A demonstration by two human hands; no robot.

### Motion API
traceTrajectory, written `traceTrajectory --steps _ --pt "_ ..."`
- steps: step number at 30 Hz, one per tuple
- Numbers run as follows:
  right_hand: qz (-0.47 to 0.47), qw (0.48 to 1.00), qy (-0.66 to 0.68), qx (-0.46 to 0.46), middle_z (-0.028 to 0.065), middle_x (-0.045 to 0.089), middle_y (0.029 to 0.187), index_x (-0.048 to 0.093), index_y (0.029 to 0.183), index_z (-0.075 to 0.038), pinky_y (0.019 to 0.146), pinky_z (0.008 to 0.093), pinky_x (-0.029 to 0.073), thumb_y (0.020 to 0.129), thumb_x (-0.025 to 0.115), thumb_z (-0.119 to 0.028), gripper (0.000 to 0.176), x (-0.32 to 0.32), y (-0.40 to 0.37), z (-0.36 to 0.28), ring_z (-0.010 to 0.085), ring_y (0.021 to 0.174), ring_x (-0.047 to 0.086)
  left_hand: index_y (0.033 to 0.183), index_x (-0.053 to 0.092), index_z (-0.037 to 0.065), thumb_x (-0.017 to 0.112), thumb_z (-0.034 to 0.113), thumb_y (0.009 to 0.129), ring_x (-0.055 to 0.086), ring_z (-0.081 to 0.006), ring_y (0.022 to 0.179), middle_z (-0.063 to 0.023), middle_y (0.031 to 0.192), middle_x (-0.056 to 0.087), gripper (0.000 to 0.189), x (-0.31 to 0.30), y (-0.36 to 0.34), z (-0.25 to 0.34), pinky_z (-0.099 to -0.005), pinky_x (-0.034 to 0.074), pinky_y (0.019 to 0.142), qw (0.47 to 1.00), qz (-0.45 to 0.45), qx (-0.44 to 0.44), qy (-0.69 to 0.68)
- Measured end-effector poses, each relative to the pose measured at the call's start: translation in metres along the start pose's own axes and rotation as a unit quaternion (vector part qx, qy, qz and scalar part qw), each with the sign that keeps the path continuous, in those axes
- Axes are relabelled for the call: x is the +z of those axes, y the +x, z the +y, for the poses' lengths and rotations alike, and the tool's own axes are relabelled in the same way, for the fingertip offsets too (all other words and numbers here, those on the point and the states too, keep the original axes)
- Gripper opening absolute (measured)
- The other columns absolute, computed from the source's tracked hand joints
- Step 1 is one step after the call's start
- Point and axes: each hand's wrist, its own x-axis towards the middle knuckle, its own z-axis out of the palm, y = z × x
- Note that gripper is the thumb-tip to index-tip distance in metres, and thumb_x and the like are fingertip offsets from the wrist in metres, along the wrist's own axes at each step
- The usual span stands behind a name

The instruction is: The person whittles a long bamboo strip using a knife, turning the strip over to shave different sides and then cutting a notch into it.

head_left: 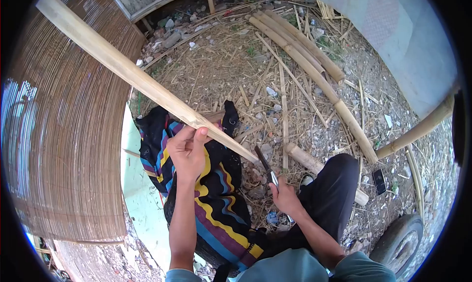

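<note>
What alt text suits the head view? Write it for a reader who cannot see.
A person's left hand grips a long bamboo strip while the right hand holds a knife close to its near end. A striped cloth lies below the left hand, a woven mat stands at left, and bamboo poles lie on the ground.

Sunlit dirt ground [231, 61] beside woven bamboo screen [73, 134].

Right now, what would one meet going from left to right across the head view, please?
Mat → left hand → knife → right hand → knee → phone.
</note>
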Motion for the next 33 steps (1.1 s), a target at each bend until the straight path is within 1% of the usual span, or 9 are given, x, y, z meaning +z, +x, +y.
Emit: traceTrajectory --steps 6,10,12,13,23,25,29,32,33 --pt "0.007 0.989 0.149 0.025 0.0223 0.054 0.056 0.041 0.096 0.0 0.048 0.0479 0.043 0.09 0.05 -0.019 0.022 -0.019 -0.007 -0.05 0.0426 0.055 0.056 0.089 0.056 -0.008 0.048 0.017 0.093 0.063 -0.0193 0.071 -0.0152 0.082 0.064 0.026 0.019 -0.004 0.009 -0.0306 0.054 0.065 0.997 -0.015 0.059 -0.057" --pt "0.037 0.979 0.189 -0.063 0.0214 0.054 0.057 0.041 0.098 -0.001 0.047 0.047 0.044 0.088 0.052 -0.019 0.024 -0.022 0.002 -0.092 0.0404 0.055 0.058 0.093 0.05 -0.004 0.044 0.02 0.095 0.056 -0.0148 0.068 -0.013 0.082 0.061 0.025 0.033 -0.002 0.004 -0.0271 0.047 0.063 0.996 -0.019 0.067 -0.055" --pt "0.045 0.976 0.2 -0.073 0.0213 0.054 0.057 0.041 0.098 -0.001 0.047 0.0467 0.045 0.088 0.053 -0.019 0.024 -0.014 0.0 -0.092 0.0398 0.055 0.058 0.099 0.044 0.0 0.042 0.022 0.096 0.048 -0.0132 0.07 -0.0101 0.083 0.054 0.022 0.048 -0.009 -0.006 -0.0263 0.039 0.064 0.97 0.072 0.102 -0.209" --pt "0.04 0.978 0.194 -0.067 0.0213 0.054 0.057 0.041 0.097 -0.001 0.047 0.047 0.045 0.088 0.054 -0.02 0.025 -0.005 0.0 -0.086 0.0401 0.055 0.058 0.102 0.041 0.002 0.04 0.02 0.096 0.046 -0.0136 0.072 -0.0076 0.082 0.047 0.019 0.05 -0.012 -0.005 -0.0275 0.039 0.067 0.972 0.1 0.101 -0.189" --pt "0.033 0.993 0.093 -0.071 0.0214 0.055 0.057 0.043 0.096 -0.001 0.048 0.0471 0.046 0.086 0.055 -0.023 0.027 0.006 -0.01 -0.077 0.0406 0.055 0.058 0.1 0.042 0.007 0.039 0.021 0.097 0.039 -0.0107 0.067 -0.0039 0.078 0.044 0.014 0.036 -0.015 -0.012 -0.0291 0.034 0.065 0.954 0.104 0.112 -0.258" --pt "-0.023 0.997 -0.011 0.067 0.0197 0.057 0.059 0.043 0.094 -0.003 0.044 0.0486 0.046 0.088 0.051 -0.029 0.027 0.013 -0.014 -0.054 0.0399 0.052 0.059 0.1 0.043 0.007 0.039 0.021 0.097 0.039 -0.0105 0.065 -0.0034 0.077 0.044 0.015 0.033 -0.016 -0.012 -0.0283 0.034 0.063 0.951 0.128 0.107 -0.26" --pt "-0.016 0.987 0.024 0.157 0.0247 0.058 0.064 0.043 0.095 -0.001 0.057 0.0531 0.044 0.09 0.048 -0.03 0.03 0.058 -0.029 0.083 0.0456 0.066 0.057 0.103 0.042 0.008 0.035 0.024 0.098 0.04 -0.0116 0.059 -0.0041 0.072 0.045 0.018 0.038 -0.023 -0.008 -0.0284 0.033 0.058 0.959 0.065 0.112 -0.251" --pt "0.024 0.978 0.048 0.202 0.0244 0.057 0.064 0.043 0.098 0.0 0.056 0.0532 0.043 0.09 0.047 -0.03 0.032 0.068 -0.034 0.076 0.0457 0.065 0.057 0.105 0.041 0.008 0.035 0.026 0.098 0.04 -0.012 0.057 -0.0045 0.072 0.045 0.02 0.056 -0.029 0.002 -0.0287 0.033 0.057 0.961 0.06 0.119 -0.242" --pt "0.021 0.978 0.085 0.189 0.0252 0.056 0.062 0.043 0.1 0.001 0.055 0.052 0.043 0.09 0.048 -0.03 0.033 0.065 -0.031 0.066 0.0457 0.065 0.057 0.12 0.036 0.009 0.035 0.022 0.098 0.043 -0.0148 0.054 -0.0082 0.073 0.048 0.026 0.052 -0.027 -0.007 -0.0275 0.036 0.054 0.953 0.032 0.144 -0.265"
